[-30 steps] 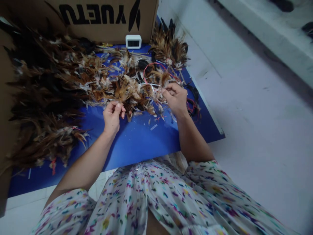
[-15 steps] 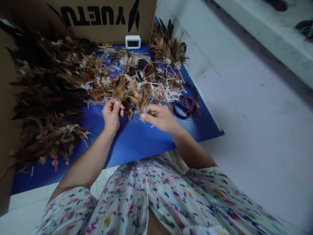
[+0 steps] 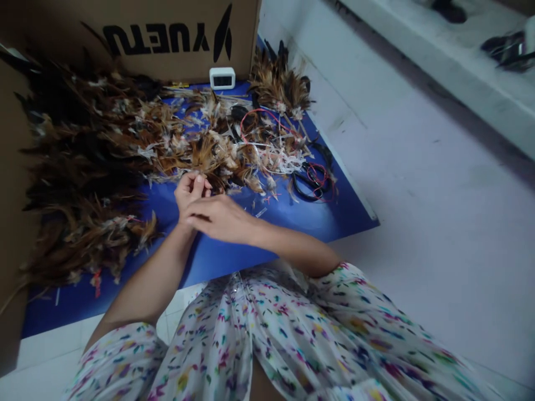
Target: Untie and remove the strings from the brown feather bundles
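Observation:
My left hand [image 3: 191, 191] is closed at the near edge of the feather pile, its fingertips pinching the base of a brown feather tuft [image 3: 204, 156] that fans out above them. My right hand [image 3: 219, 219] lies across my left wrist with its fingers pointing left; the fingers are bent together, and what they hold, if anything, is hidden. Loose brown feathers [image 3: 163, 133] spread over the blue table [image 3: 238, 250] just beyond both hands.
A cardboard box [image 3: 146, 14] stands behind the pile, with a small white clock [image 3: 222, 78] before it. Black-handled scissors [image 3: 309, 184] with red string lie at the right, near white strips [image 3: 288, 161]. A feather bundle [image 3: 280, 83] leans by the wall.
My right hand has moved left and down, from beside a brown tuft to across my left wrist. That tuft no longer shows at its fingertips. My left hand keeps its pinch.

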Demonstrator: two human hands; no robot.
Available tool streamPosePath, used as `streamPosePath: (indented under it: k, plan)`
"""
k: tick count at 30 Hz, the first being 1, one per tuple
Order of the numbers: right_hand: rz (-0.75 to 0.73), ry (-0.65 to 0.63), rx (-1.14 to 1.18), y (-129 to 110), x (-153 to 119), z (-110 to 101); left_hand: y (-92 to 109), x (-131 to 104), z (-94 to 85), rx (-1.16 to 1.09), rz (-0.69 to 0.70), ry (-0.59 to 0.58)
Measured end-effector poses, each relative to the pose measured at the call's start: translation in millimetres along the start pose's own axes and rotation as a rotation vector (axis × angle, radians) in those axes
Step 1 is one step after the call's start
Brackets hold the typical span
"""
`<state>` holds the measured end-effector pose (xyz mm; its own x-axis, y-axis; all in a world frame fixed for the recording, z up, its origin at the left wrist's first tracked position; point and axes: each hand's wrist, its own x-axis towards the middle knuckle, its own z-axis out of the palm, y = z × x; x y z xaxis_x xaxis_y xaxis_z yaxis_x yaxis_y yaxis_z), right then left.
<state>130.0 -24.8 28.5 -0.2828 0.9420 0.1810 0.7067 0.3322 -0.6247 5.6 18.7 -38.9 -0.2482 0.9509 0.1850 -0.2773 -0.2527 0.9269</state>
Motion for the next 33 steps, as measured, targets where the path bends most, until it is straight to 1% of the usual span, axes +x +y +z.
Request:
streamPosePath:
  k: [4, 7, 9, 11, 14, 16, 17, 20, 22, 24, 26, 28, 30, 33]
  plan:
    - [-0.028, -0.012, -0.207, 56, 10, -33, 3, 0, 2.8, -0.033, -0.003, 0.011]
    - [-0.026, -0.005, -0.369, 83, 23, -48, 4, 1, 5.1, -0.064, -0.026, 0.026]
    - [-0.013, -0.035, -0.474, 93, 31, -48, 4, 1, 5.2, -0.069, -0.035, 0.035]
    - [-0.028, -0.076, -0.545, 98, 36, -44, 4, 1, 4.5, -0.067, -0.032, 0.039]
    - [-0.051, -0.09, -0.555, 103, 40, -35, 4, 1, 3.4, -0.069, -0.038, 0.044]
    - [-0.058, -0.034, -0.464, 109, 41, -33, 3, 1, 3.2, -0.075, -0.048, 0.047]
    - [-0.065, 0.016, -0.385, 113, 41, -32, 3, 1, 3.1, -0.079, -0.052, 0.045]
    - [-0.06, 0.236, -0.047, 125, 44, -36, 3, 1, 3.1, -0.095, -0.048, 0.029]
    - [-0.002, 0.36, 0.203, 132, 46, -40, 3, 1, 3.1, -0.096, -0.049, 0.026]
    - [0.073, 0.42, 0.411, 136, 48, -44, 3, 1, 3.2, -0.089, -0.056, 0.033]
    - [0.144, 0.441, 0.553, 139, 48, -47, 4, 1, 3.3, -0.085, -0.062, 0.04]
    - [0.199, 0.444, 0.638, 141, 48, -49, 4, 1, 3.5, -0.085, -0.06, 0.042]
    - [0.226, 0.411, 0.678, 142, 47, -50, 5, 0, 3.6, -0.084, -0.056, 0.042]
    - [0.234, 0.313, 0.706, 141, 45, -49, 5, 0, 3.8, -0.084, -0.052, 0.04]
